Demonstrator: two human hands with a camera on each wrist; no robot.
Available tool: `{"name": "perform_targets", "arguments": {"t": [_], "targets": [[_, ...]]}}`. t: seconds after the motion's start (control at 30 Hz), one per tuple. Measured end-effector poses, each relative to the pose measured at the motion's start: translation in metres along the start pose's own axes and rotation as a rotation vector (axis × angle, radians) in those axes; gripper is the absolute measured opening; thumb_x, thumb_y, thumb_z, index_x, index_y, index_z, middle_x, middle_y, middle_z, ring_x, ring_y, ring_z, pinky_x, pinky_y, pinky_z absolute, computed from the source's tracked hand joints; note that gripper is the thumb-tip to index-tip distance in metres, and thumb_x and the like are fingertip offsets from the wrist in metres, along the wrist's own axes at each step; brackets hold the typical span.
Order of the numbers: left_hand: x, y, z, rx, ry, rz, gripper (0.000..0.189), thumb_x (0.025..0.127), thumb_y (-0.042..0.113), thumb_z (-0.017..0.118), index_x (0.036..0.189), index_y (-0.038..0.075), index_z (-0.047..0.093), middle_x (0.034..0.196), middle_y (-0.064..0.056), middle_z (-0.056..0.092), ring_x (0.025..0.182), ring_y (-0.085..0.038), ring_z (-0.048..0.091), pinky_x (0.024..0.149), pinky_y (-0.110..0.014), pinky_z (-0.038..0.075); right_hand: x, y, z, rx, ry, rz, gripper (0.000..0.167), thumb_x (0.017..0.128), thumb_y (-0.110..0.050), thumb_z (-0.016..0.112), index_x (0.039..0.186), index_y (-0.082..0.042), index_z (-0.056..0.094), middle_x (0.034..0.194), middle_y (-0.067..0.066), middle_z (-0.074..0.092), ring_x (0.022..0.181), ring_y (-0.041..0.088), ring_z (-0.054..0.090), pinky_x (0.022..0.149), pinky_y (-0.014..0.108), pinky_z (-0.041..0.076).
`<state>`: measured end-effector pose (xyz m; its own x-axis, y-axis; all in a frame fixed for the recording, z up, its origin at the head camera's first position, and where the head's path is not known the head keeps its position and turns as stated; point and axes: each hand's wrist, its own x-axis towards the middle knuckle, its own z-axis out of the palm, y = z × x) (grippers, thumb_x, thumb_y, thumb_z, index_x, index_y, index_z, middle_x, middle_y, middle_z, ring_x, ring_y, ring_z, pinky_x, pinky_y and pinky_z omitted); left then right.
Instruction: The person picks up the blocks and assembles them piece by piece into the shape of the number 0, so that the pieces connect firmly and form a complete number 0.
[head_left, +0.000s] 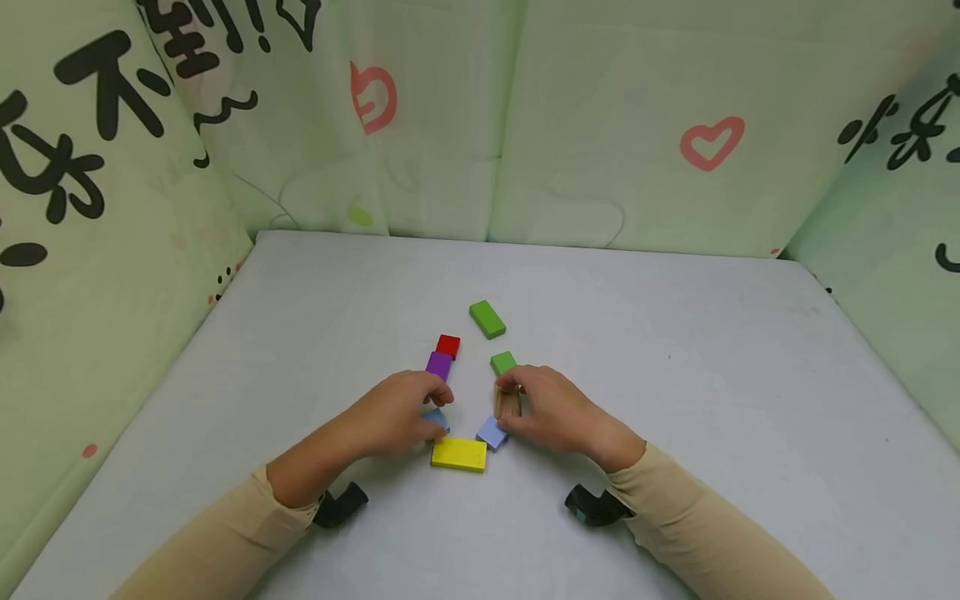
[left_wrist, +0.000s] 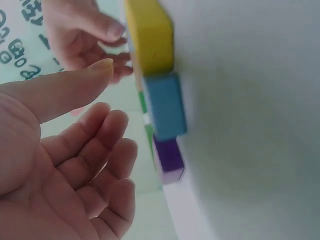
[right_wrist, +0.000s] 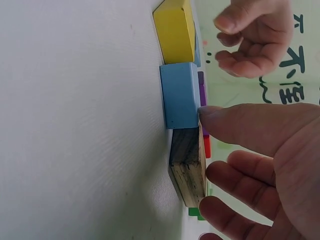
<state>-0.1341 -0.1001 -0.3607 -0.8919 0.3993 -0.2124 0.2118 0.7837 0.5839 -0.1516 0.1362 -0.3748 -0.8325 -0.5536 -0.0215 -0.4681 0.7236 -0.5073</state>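
Note:
My right hand (head_left: 555,408) spans the plain wooden block (head_left: 507,402), fingertips at its far end and thumb tip at its near end, beside the right light blue block (head_left: 492,433). In the right wrist view the wooden block (right_wrist: 188,162) lies on the table, end against the blue one (right_wrist: 180,95). My left hand (head_left: 401,412) hovers at the left light blue block (head_left: 437,419), thumb and fingers apart. The left wrist view shows this hand (left_wrist: 75,155) holding nothing, beside the blue block (left_wrist: 166,106). A yellow block (head_left: 459,455) joins both blue blocks at the near end.
Beyond my left hand lie a purple block (head_left: 439,365) and a red block (head_left: 448,345) in line. A green block (head_left: 503,362) follows the wooden one, and another green block (head_left: 487,319) lies farther back. Printed cloth walls (head_left: 600,125) border the white table (head_left: 675,333).

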Motion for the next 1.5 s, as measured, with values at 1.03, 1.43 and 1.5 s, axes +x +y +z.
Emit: {"name": "perform_targets", "arguments": {"t": [1.03, 1.43, 1.5], "targets": [[0.047, -0.034, -0.025, 0.068, 0.01, -0.067, 0.055, 0.09, 0.011, 0.075, 0.141, 0.007, 0.054, 0.137, -0.01, 0.057, 0.126, -0.03, 0.052, 0.099, -0.044, 0.049, -0.002, -0.002, 0.001, -0.011, -0.005, 0.009, 0.039, 0.087, -0.014, 0.076, 0.121, 0.002, 0.062, 0.115, 0.01, 0.066, 0.109, 0.029, 0.059, 0.099, 0.045, 0.046], [0.05, -0.035, -0.025, 0.063, -0.028, -0.056, 0.055, 0.089, 0.015, 0.077, 0.14, 0.007, 0.056, 0.136, -0.012, 0.058, 0.127, -0.031, 0.052, 0.103, -0.045, 0.045, -0.001, -0.003, 0.0, -0.014, -0.01, 0.011, 0.04, 0.087, -0.015, 0.076, 0.121, 0.001, 0.062, 0.116, 0.009, 0.066, 0.11, 0.03, 0.059, 0.099, 0.045, 0.046], [0.05, -0.034, -0.025, 0.061, -0.021, -0.059, 0.055, 0.089, 0.015, 0.078, 0.139, 0.007, 0.056, 0.136, -0.012, 0.058, 0.126, -0.031, 0.052, 0.103, -0.045, 0.045, -0.001, -0.004, -0.001, -0.016, -0.011, 0.015, 0.04, 0.088, -0.015, 0.076, 0.122, 0.001, 0.062, 0.116, 0.01, 0.066, 0.111, 0.03, 0.058, 0.1, 0.045, 0.046]]}}
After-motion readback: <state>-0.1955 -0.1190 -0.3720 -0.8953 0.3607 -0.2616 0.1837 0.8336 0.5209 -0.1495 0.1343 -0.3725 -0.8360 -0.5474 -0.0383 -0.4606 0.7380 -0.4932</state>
